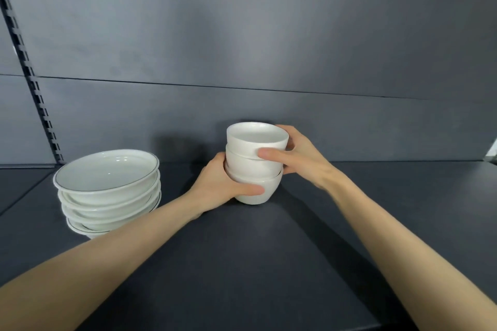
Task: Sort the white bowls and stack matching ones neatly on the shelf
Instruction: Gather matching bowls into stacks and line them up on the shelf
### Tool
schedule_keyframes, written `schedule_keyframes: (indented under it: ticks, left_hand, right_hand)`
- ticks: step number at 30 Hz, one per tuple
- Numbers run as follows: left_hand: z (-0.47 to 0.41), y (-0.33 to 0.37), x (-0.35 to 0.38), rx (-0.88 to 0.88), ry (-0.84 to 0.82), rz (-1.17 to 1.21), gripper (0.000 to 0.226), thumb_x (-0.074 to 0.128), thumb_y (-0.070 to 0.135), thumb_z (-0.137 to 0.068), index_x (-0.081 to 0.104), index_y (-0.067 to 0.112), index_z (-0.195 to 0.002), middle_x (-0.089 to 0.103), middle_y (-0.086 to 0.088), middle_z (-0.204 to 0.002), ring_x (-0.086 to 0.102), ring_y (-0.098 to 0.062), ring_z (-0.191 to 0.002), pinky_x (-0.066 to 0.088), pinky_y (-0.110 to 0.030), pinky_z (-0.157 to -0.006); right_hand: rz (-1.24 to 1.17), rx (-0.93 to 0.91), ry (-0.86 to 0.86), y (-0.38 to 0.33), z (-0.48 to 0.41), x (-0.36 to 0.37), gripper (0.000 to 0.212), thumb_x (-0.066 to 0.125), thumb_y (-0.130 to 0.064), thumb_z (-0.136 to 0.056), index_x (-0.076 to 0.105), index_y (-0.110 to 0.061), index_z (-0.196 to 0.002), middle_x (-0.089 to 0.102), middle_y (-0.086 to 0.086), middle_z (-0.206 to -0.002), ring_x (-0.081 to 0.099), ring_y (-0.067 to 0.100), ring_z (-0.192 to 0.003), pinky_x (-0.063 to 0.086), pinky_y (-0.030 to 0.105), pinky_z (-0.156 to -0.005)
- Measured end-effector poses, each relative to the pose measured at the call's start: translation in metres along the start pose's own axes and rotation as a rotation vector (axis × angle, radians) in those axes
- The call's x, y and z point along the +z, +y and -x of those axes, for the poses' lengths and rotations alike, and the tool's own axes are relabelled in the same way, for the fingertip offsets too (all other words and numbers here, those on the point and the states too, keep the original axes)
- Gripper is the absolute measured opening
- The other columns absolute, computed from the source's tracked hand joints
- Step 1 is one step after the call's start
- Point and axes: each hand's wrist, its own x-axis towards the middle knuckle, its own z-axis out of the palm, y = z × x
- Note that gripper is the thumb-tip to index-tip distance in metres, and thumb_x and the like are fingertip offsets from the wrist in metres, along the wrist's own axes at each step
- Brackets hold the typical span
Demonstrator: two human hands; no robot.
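Three small deep white bowls [255, 161] stand nested in a stack on the dark shelf [269, 263], near the back wall. My left hand [223, 185] grips the bottom bowl from the left, thumb across its front. My right hand [295, 156] grips the upper bowls from the right, thumb on the front. To the left stands a stack of several wide shallow white bowls with thin dark rims [107, 191]; my left forearm passes in front of its lower right part.
A dark grey back panel [242, 48] rises behind the shelf, with a slotted upright rail [29, 75] at the left. A pale object [493, 153] shows at the right edge. The shelf's front edge runs along the bottom of the view.
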Motion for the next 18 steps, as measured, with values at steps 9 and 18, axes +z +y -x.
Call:
schedule_keyframes:
  ticks: [9, 18]
  left_hand:
    - [0.038, 0.053, -0.008, 0.130, 0.024, 0.055, 0.055, 0.089, 0.011, -0.060, 0.059, 0.035, -0.099, 0.071, 0.021, -0.094, 0.065, 0.006, -0.088, 0.052, -0.012, -0.065]
    - [0.134, 0.088, -0.010, 0.130, 0.118, 0.080, 0.063, 0.092, 0.019, -0.055, 0.059, 0.032, -0.106, 0.071, 0.016, -0.097, 0.067, 0.003, -0.087, 0.054, -0.016, -0.067]
  right_hand:
    - [-0.011, -0.091, 0.041, -0.059, 0.039, -0.015, 0.042, 0.076, -0.025, -0.080, 0.050, -0.032, -0.113, 0.064, -0.014, -0.106, 0.066, -0.005, -0.086, 0.059, 0.022, -0.065]
    - [-0.002, -0.136, 0.011, -0.110, 0.123, -0.005, 0.052, 0.077, -0.031, -0.078, 0.049, -0.029, -0.122, 0.065, -0.012, -0.111, 0.066, 0.002, -0.095, 0.060, 0.029, -0.071]
